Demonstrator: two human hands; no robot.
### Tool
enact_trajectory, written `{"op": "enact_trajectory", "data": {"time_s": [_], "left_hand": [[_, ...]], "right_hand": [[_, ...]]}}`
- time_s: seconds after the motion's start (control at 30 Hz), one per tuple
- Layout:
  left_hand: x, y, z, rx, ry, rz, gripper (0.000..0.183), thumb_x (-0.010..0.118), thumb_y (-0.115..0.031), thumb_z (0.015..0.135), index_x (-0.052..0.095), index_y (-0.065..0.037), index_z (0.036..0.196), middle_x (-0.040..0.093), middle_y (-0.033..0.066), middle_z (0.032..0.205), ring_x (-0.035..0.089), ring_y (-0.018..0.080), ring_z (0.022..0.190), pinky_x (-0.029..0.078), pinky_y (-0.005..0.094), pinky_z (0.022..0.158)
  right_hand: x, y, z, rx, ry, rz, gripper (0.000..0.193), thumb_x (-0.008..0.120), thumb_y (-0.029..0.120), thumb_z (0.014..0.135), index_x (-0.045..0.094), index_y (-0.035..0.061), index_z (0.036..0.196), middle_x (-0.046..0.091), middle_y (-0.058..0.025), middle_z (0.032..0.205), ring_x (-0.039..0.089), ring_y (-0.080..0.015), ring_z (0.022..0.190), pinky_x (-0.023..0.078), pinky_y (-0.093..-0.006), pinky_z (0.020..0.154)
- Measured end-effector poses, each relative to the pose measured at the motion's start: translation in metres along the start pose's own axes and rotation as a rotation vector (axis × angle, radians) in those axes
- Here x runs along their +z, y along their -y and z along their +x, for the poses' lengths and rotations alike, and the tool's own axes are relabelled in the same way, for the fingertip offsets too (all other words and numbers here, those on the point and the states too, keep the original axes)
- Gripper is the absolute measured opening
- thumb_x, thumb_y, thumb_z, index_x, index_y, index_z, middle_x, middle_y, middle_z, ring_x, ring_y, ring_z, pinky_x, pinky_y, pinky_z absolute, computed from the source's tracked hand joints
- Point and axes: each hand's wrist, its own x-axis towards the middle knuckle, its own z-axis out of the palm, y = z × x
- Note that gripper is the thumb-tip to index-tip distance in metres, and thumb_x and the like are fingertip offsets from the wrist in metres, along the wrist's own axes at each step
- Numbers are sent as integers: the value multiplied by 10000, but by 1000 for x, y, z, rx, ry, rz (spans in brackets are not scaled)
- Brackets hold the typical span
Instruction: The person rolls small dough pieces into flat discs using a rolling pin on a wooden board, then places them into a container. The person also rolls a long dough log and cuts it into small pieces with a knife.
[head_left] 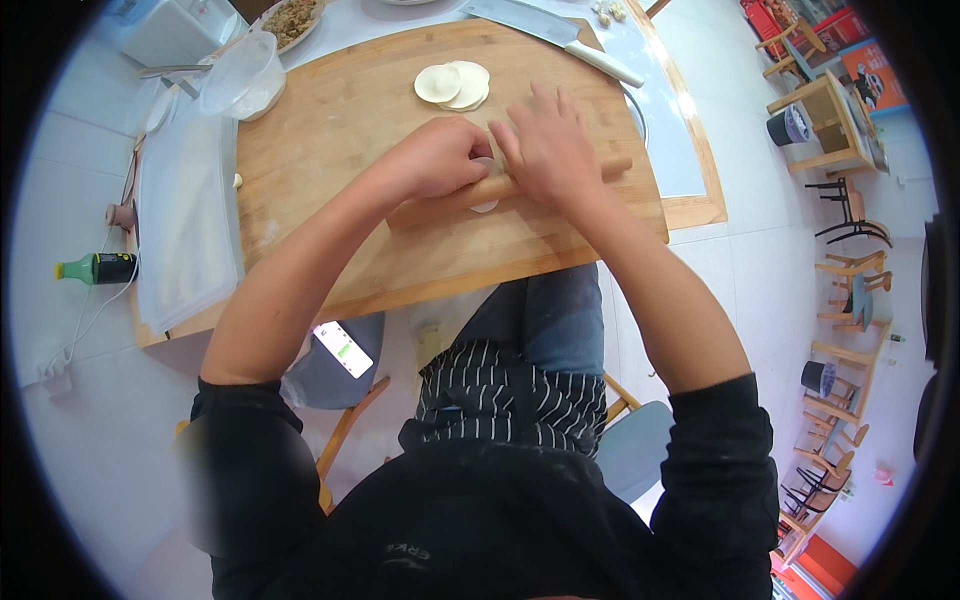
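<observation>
Dough (484,206) is lying under the pin (437,209), a little toward five o'clock from the middle of the board (330,115), with pale bits showing on both sides of the wood. From the dough, the pin is stretching between roughly half past eight and half past two. The left hand (441,158) is bending in from eight o'clock, its fingers curled and its grip pinching the dough's edge at twelve o'clock; whether it is also touching the pin, I cannot tell. The right hand (550,150) is resting its palm across the pin at about two o'clock, its grip spread, with the fingertips blurring toward twelve. Thin wrappers (464,86) are overlapping in a small pile near twelve o'clock, well apart from the pin. At one o'clock a knife (612,66) is lying across the board's far edge, and garlic (608,12) is sitting beyond it on the counter (680,165). A clear tub (235,88) is standing at ten o'clock, with a plate (318,12) of filling (288,20) sitting just behind it. A translucent box (185,225) is lying at nine o'clock beside the board, and a lit phone (345,350) is resting on a chair (368,330) at seven.
</observation>
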Motion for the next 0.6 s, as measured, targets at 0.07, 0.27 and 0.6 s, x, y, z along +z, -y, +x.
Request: {"op": "enact_trajectory", "data": {"time_s": [0.07,0.27,0.6], "left_hand": [[4,-1,-2,78,2,84,197,663,-130,891,750,9,1000,759,183,906,718,310,826,563,418,773],[13,4,-27,-74,-173,-82,172,698,-125,895,669,43,914,695,110,792,656,190,757,544,364,723],[-3,13,-4,-34,-109,-20,221,720,-152,893,725,48,985,747,161,858,701,242,782,560,375,750]], "right_hand": [[-17,0,-44,-27,110,89,435,581,449,1048,720,70,1210,414,-265,1633,349,-531,1500,260,-688,1206],[-32,3,-107,-83,55,-59,412,593,447,1039,722,70,1142,457,-288,1586,393,-536,1470,282,-703,1180],[14,-11,33,40,113,-64,517,434,480,1103,655,137,1421,374,-269,1663,313,-529,1538,256,-699,1223]]}}
